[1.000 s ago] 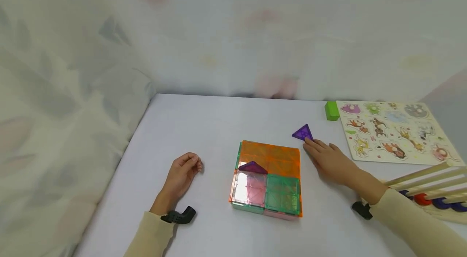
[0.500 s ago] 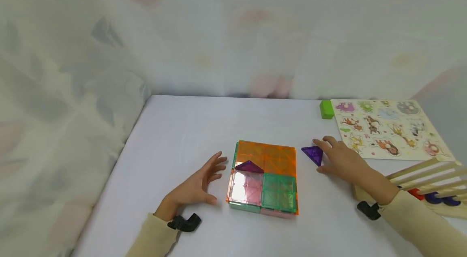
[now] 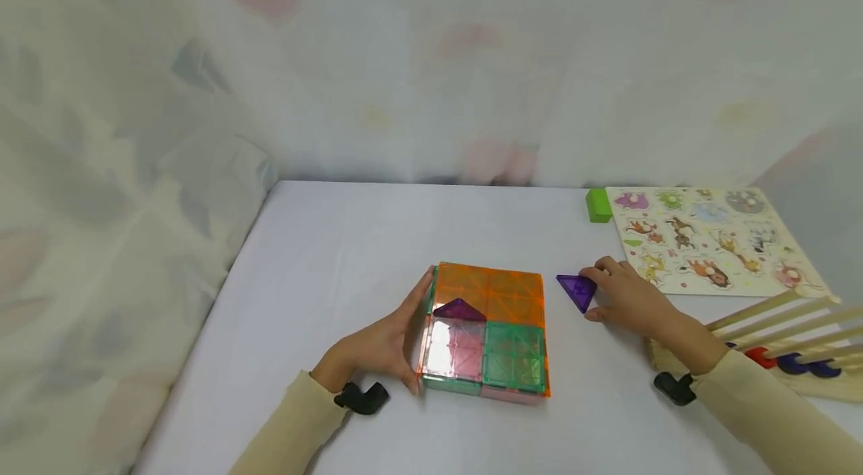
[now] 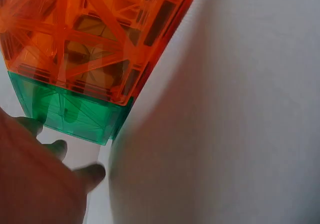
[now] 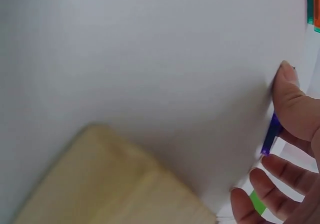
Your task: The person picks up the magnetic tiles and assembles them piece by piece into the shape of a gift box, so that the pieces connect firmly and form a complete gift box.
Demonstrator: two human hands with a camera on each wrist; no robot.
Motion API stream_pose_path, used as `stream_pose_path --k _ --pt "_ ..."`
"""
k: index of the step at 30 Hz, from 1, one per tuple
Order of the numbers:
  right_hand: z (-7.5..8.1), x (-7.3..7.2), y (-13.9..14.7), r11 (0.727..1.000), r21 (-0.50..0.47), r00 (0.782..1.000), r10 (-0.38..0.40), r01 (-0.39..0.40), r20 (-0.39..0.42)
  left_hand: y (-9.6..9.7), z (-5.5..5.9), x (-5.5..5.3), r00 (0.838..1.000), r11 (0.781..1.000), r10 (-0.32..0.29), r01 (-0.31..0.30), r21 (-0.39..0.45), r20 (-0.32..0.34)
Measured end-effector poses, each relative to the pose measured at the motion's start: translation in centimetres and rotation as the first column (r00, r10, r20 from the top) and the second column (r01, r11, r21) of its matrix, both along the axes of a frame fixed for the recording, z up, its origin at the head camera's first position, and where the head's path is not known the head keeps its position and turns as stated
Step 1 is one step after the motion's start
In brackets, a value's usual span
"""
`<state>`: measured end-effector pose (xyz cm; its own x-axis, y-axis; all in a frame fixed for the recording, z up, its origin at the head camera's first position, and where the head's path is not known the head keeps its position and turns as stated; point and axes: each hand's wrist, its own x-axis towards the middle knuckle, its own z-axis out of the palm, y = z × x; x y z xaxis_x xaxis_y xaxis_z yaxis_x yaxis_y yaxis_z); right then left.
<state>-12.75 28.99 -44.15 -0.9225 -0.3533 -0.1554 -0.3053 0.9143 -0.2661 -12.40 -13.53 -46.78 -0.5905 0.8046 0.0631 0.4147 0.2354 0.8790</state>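
A low box of clear magnetic tiles stands mid-table in the head view, its top showing an orange tile (image 3: 499,291), a pink tile (image 3: 455,351) and a green tile (image 3: 514,355). On that top is a purple triangular piece (image 3: 460,310). Around the box's left side my left hand (image 3: 377,344) is spread, fingers fairly straight along the side and thumb at the near left corner. A loose purple triangle tile (image 3: 577,291) lies right of the box. My right hand (image 3: 630,301) pinches it by its right side between thumb and fingers; the right wrist view shows its edge.
At the back right are a green block (image 3: 598,205) and a puzzle board (image 3: 674,288) with animal pieces. A wooden rack (image 3: 825,385) with slanting rods and coloured rings stands at the right, close by the right forearm. Draped cloth (image 3: 404,85) bounds the table's back and left.
My left hand has uncurled and moved right to the tile box. The right hand has drawn the loose purple triangle tile nearer, turned it, and now pinches it.
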Motion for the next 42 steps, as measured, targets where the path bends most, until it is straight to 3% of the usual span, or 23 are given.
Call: stream_pose_path --k 5,10,13,17,21,23,26,28,29,31,33,34,35,37,39,42 --pt "-0.2 0.0 0.0 1.000 -0.006 1.000 0.001 -0.001 -0.026 0.2 0.4 0.3 0.998 1.000 -0.016 0.017 0.023 -0.066" --pt "-0.4 0.0 -0.3 1.000 -0.025 0.998 0.015 -0.017 -0.067 0.3 1.1 1.2 1.000 0.998 -0.016 0.017 0.067 -0.011" --pt "-0.2 -0.1 -0.8 0.998 -0.057 0.998 0.019 -0.022 -0.063 0.3 0.6 1.5 1.000 0.996 -0.002 0.001 0.089 0.010" --pt "0.3 -0.2 -1.8 0.997 -0.072 1.000 -0.013 0.014 0.016 0.3 -0.6 1.5 0.999 0.994 0.040 -0.039 0.099 -0.010" --pt "0.2 -0.2 -2.7 0.998 -0.045 0.997 -0.043 0.046 0.063 0.3 -1.3 1.5 0.999 0.993 0.035 -0.032 0.117 -0.021" --pt "0.0 -0.3 -3.0 0.995 -0.066 0.993 -0.068 0.074 0.094 0.1 -1.6 1.4 0.999 0.989 0.034 -0.034 0.142 0.008" --pt "-0.1 -0.6 -3.4 0.985 -0.126 0.983 -0.098 0.118 0.155 -0.4 -2.1 1.0 0.989 0.967 0.028 -0.063 0.247 0.145" --pt "-0.1 -0.8 -3.5 0.982 -0.133 0.979 -0.110 0.134 0.174 -0.8 -2.3 0.8 0.948 0.931 0.025 -0.138 0.338 0.318" --pt "0.0 -0.9 -3.5 0.982 -0.132 0.979 -0.108 0.132 0.172 -1.0 -2.3 0.7 0.911 0.905 0.016 -0.189 0.382 0.413" --pt "0.1 -1.2 -3.5 0.986 -0.117 0.983 -0.099 0.117 0.152 -1.3 -2.1 0.6 0.800 0.844 0.003 -0.324 0.428 0.600" --pt "0.2 -1.5 -3.5 0.990 -0.116 0.990 -0.068 0.083 0.125 -1.5 -1.9 0.5 0.677 0.779 -0.014 -0.454 0.433 0.736" --pt "0.2 -1.6 -3.5 0.991 -0.119 0.993 -0.042 0.055 0.110 -1.6 -1.8 0.5 0.632 0.756 -0.025 -0.495 0.428 0.774" --pt "0.2 -1.7 -3.5 0.992 -0.119 0.995 -0.017 0.029 0.096 -1.6 -1.6 0.4 0.598 0.738 -0.038 -0.523 0.426 0.801" --pt "0.2 -1.9 -3.5 0.992 -0.129 0.997 0.028 -0.019 0.070 -1.7 -1.5 0.3 0.562 0.724 -0.056 -0.547 0.421 0.825" --pt "0.1 -2.1 -3.5 0.990 -0.131 0.996 0.068 -0.060 0.060 -1.8 -1.4 0.3 0.555 0.723 -0.070 -0.544 0.426 0.829" --pt "-0.1 -2.2 -3.6 0.991 -0.126 0.995 0.055 -0.044 0.085 -2.0 -1.5 0.5 0.557 0.720 -0.074 -0.544 0.431 0.827"
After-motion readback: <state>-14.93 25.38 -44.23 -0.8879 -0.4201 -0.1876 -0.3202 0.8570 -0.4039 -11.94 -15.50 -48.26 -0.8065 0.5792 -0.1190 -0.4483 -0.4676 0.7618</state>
